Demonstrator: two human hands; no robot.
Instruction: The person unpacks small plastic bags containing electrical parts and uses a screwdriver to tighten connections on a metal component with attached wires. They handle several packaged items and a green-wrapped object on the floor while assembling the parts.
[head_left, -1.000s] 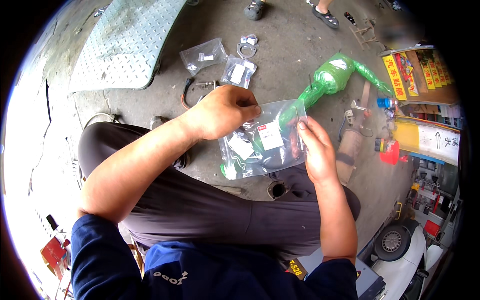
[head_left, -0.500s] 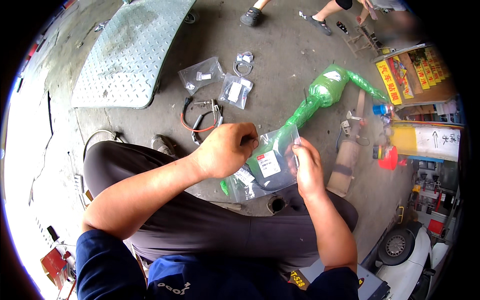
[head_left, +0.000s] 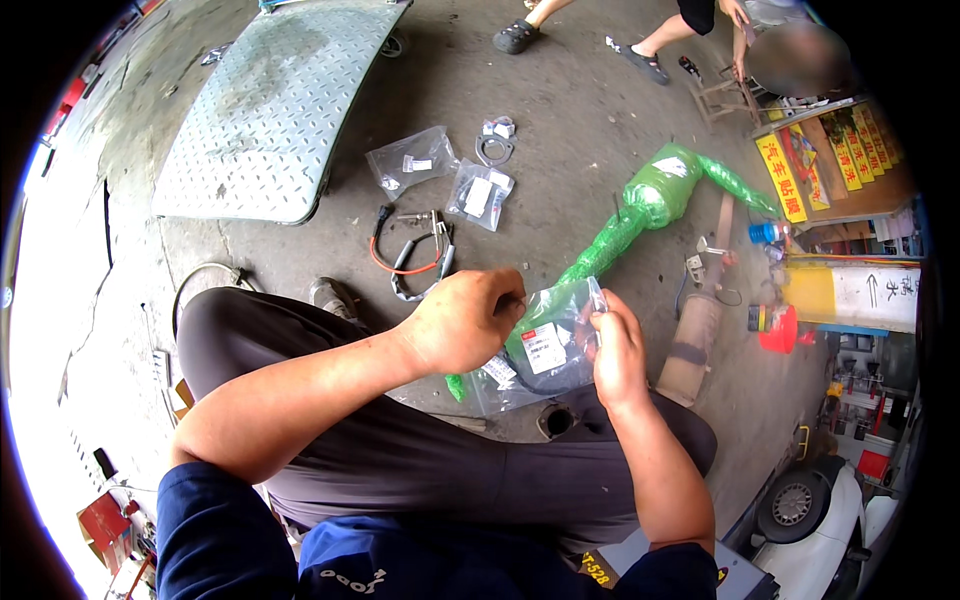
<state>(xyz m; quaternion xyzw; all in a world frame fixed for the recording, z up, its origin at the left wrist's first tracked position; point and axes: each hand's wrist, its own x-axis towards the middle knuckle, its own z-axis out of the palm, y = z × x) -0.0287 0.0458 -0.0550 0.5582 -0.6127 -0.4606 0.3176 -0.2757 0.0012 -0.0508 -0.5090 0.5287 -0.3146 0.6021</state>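
Observation:
Between my two hands hangs a clear plastic bag [head_left: 572, 366] with a white and red label [head_left: 543, 348] on it. A dark, curved cable-like part shows through the plastic. My left hand [head_left: 467, 316] is closed in a pinch at the bag's upper left edge, its fingertips partly hidden. My right hand [head_left: 620, 352] grips the right edge, thumb on top. Beyond the bag lies a long part wrapped in green plastic [head_left: 660, 190]. Past my left hand, on the floor, is a sensor with an orange and black cable [head_left: 405, 270].
Two small plastic bags [head_left: 411, 163] and a metal flange gasket [head_left: 493, 150] lie farther ahead. A rusty exhaust pipe [head_left: 690, 345] rests at the right. At the far left stands a tread-plate platform [head_left: 255, 130]. Another person's legs [head_left: 655, 45] are at the back.
The view has shifted slightly, so floor things sit a little lower and to the right. Both hands keep their hold on the bag, with little visible movement.

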